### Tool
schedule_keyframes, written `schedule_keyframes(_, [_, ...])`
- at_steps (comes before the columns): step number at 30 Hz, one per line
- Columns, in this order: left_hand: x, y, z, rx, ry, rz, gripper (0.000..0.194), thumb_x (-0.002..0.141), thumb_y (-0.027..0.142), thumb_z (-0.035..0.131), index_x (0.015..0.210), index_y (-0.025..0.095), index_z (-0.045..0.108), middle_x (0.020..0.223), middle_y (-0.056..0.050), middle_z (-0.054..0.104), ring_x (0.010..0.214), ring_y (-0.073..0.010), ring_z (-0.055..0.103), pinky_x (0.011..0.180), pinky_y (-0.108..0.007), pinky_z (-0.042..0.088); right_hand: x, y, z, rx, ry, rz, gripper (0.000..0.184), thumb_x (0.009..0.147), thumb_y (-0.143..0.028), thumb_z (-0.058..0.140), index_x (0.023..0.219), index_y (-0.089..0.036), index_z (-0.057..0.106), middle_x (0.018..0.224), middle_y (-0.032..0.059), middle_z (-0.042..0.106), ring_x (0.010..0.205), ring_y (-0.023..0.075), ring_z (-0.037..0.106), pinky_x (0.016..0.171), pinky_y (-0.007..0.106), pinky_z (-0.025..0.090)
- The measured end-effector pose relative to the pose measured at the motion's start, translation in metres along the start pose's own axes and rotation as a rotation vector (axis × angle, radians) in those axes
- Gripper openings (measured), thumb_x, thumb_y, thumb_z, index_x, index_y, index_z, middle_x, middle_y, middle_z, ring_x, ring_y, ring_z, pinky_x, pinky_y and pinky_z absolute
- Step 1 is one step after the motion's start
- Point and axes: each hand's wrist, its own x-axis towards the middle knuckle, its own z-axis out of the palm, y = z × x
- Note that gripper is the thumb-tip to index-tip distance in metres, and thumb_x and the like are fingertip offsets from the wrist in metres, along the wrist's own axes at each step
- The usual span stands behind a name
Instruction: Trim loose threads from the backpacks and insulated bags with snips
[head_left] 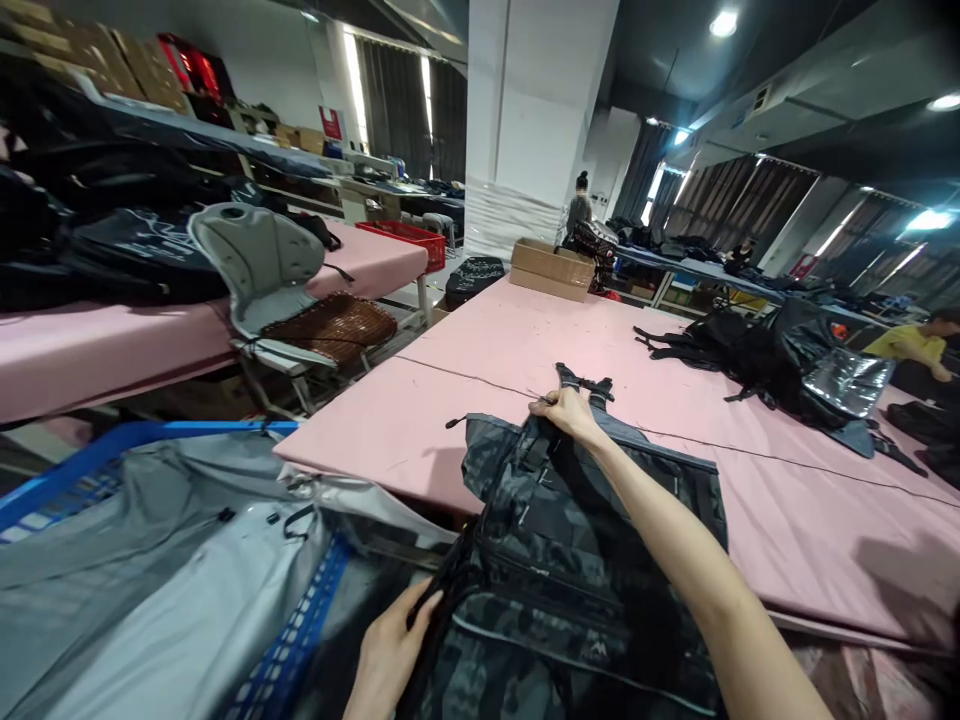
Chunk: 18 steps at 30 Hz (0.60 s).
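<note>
A dark camouflage backpack (592,560) lies partly on the pink-covered table (465,360) and hangs over its near edge toward me. My right hand (566,412) pinches the pack's upper edge, close to its black straps and buckles (585,385). Lower down, my left hand (397,640) grips the left side of the same backpack, with its fingertips partly hidden behind the fabric. A grey flap with a cord end (487,450) sticks out to the left of my right hand.
Left of the table stands a blue plastic basket (165,428) holding grey fabric. A grey chair (259,240) with a brown woven seat is beyond it. Black bags (780,350) lie on the table's right side. A cardboard box (551,270) sits at the far end; people work farther back.
</note>
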Motion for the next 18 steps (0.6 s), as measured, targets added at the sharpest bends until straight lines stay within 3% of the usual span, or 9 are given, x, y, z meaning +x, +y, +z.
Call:
schedule_keyframes(2, [0.014,0.026,-0.017,0.043,0.12,0.058,0.041,0.075,0.049,0.043,0.088,0.018,0.068,0.09,-0.006,0.072,0.084,-0.0242,0.067,0.075,-0.033,0.054,-0.002,-0.007,-0.021,0.051,0.055,-0.025,0.029,0.071,-0.046,0.059,0.07,-0.019,0.068,0.058,-0.0008,0.059,0.067,0.0167,0.058,0.06,0.024,0.038])
schedule_keyframes(4, [0.037,0.068,-0.049,0.102,0.313,0.204,0.043,0.076,0.05,0.043,0.088,0.017,0.067,0.089,-0.006,0.072,0.08,-0.0227,0.067,0.073,-0.031,0.054,-0.008,-0.013,-0.06,0.2,0.189,-0.093,0.033,0.074,-0.047,0.054,0.08,-0.017,0.067,0.064,-0.001,0.06,0.067,0.0148,0.058,0.06,0.023,0.04])
schedule_keyframes(7, [0.075,0.146,-0.108,0.235,0.63,0.483,0.043,0.078,0.049,0.041,0.085,0.016,0.068,0.08,-0.006,0.071,0.068,-0.0213,0.066,0.066,-0.032,0.052,-0.031,-0.016,-0.135,0.642,0.539,-0.321,0.034,0.068,-0.047,0.06,0.08,-0.015,0.064,0.068,-0.0008,0.059,0.064,0.0126,0.055,0.058,0.023,0.042])
schedule_keyframes(10, [0.103,0.218,-0.156,0.334,0.68,0.807,0.036,0.081,0.04,0.042,0.099,0.019,0.065,0.097,-0.005,0.068,0.091,-0.0207,0.063,0.081,-0.032,0.048,-0.079,-0.006,-0.184,0.9,0.801,-0.359,0.026,0.062,-0.04,0.066,0.075,-0.018,0.06,0.066,-0.0021,0.054,0.058,0.0099,0.05,0.049,0.02,0.039])
schedule_keyframes(12, [0.118,0.248,-0.17,0.405,0.633,1.01,0.035,0.08,0.04,0.042,0.096,0.019,0.065,0.096,-0.002,0.067,0.097,-0.0217,0.06,0.088,-0.037,0.045,-0.121,0.01,-0.185,0.94,0.814,-0.249,0.022,0.061,-0.038,0.066,0.069,-0.02,0.056,0.062,-0.0025,0.049,0.053,0.0092,0.045,0.043,0.02,0.034])
schedule_keyframes(14, [0.131,0.262,-0.166,0.449,0.508,1.147,0.034,0.08,0.041,0.042,0.091,0.02,0.066,0.095,-0.001,0.067,0.098,-0.023,0.059,0.092,-0.042,0.042,-0.161,0.033,-0.161,0.913,0.704,-0.136,0.023,0.064,-0.041,0.065,0.065,-0.021,0.054,0.061,-0.0015,0.048,0.053,0.0107,0.044,0.045,0.023,0.036])
schedule_keyframes(18, [0.14,0.266,-0.114,0.446,0.275,1.231,0.034,0.081,0.042,0.038,0.092,0.028,0.066,0.1,-0.002,0.067,0.1,-0.0253,0.057,0.094,-0.045,0.038,-0.206,0.083,-0.086,0.912,0.558,0.029,0.034,0.063,-0.035,0.068,0.05,-0.019,0.041,0.047,-0.0049,0.033,0.043,0.0071,0.03,0.04,0.022,0.027])
